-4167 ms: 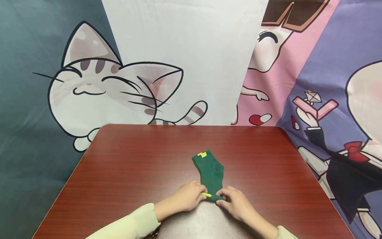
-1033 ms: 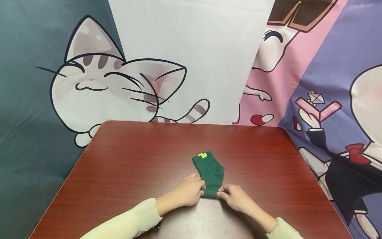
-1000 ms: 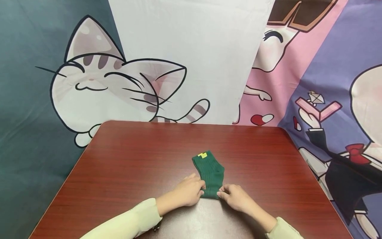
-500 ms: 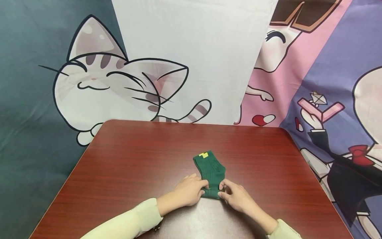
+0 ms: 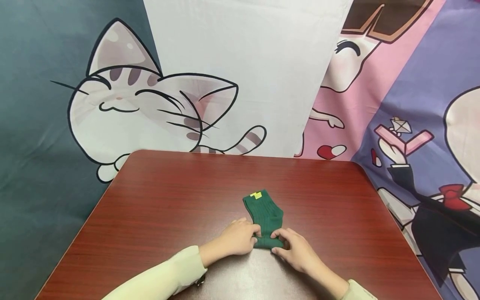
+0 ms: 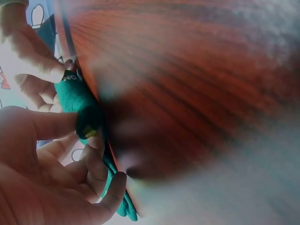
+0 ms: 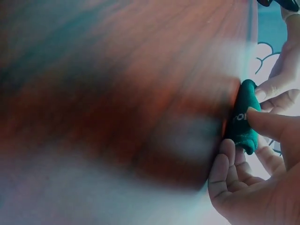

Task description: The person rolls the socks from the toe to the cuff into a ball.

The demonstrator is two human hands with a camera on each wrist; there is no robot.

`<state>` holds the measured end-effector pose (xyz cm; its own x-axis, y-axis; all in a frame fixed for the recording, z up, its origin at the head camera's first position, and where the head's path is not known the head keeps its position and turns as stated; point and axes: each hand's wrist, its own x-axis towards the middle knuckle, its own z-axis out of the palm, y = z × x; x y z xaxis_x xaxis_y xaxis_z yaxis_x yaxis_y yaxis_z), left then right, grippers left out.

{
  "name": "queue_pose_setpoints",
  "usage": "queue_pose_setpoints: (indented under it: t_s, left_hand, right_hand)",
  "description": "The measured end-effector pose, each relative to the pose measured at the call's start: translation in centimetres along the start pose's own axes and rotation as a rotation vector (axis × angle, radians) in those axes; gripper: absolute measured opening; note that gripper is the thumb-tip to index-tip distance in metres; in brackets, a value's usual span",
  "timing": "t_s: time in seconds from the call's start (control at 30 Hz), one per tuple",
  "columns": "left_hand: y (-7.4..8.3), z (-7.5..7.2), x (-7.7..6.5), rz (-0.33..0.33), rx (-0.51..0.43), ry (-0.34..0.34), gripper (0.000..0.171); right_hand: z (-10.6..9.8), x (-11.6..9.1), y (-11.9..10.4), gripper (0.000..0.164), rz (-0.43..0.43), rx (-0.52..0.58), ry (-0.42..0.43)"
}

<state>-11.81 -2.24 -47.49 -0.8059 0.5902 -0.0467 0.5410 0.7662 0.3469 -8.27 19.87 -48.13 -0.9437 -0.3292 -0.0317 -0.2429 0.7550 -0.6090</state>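
A green ribbed sock [image 5: 267,214] lies on the table with a yellow patch at its far end. Its near end is turned up into a thick roll, and white lettering shows on the roll [image 7: 244,126] in the right wrist view. My left hand [image 5: 238,237] pinches the roll's left end between thumb and fingers. At the other end my right hand [image 5: 298,250] holds the roll, fingertips on top and thumb at the near side. Past the rolled part [image 6: 75,96], flat green layers extend along the table in the left wrist view.
The reddish-brown wooden table [image 5: 180,191] has rounded far corners. Behind it hangs a cloth backdrop [image 5: 240,41] printed with a cartoon cat and figures. A dark item [image 5: 200,280] shows by the left sleeve's cuff.
A yellow strip seen earlier at the near end has gone out of sight into the roll. Lately the right hand's fingers loosened, then moved left over the roll's top; the left stayed nearly in place.
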Motion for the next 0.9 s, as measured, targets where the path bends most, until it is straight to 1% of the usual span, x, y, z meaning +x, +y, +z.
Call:
queue_pose_setpoints:
  t_s: [0.1,0.33,0.43,0.53,0.6,0.7,0.8,0.9]
  left_hand:
    - [-0.2,0.0,0.1,-0.004,-0.023,-0.007,0.010]
    - [-0.4,0.2,-0.3,0.016,-0.032,-0.016,0.013]
    - [-0.4,0.3,-0.6,0.044,0.013,-0.013,0.021]
    - [-0.3,0.3,-0.9,0.100,0.087,0.008,0.030]
    - [-0.2,0.3,-1.0,0.136,0.132,0.025,0.034]
    - [0.0,0.2,-0.9,0.168,0.171,0.045,0.031]
    - [0.1,0.3,-0.7,0.183,0.213,0.058,0.028]
    - [0.1,0.5,-0.6,0.200,0.259,0.069,0.031]
  right_hand:
    - [0.1,0.0,0.1,0.030,-0.009,-0.003,-0.009]
    - [0.3,0.2,0.2,0.022,-0.036,-0.032,0.025]
    - [0.3,0.3,0.3,0.020,-0.039,-0.042,0.030]
    - [0.3,0.3,0.4,0.019,-0.032,-0.054,0.034]
    - [0.3,0.4,0.4,0.018,-0.023,-0.063,0.037]
    - [0.3,0.4,0.3,0.017,-0.008,-0.066,0.038]
    - [0.4,0.5,0.1,0.016,0.014,-0.063,0.037]
    - [0.4,0.6,-0.1,0.016,0.036,-0.055,0.033]
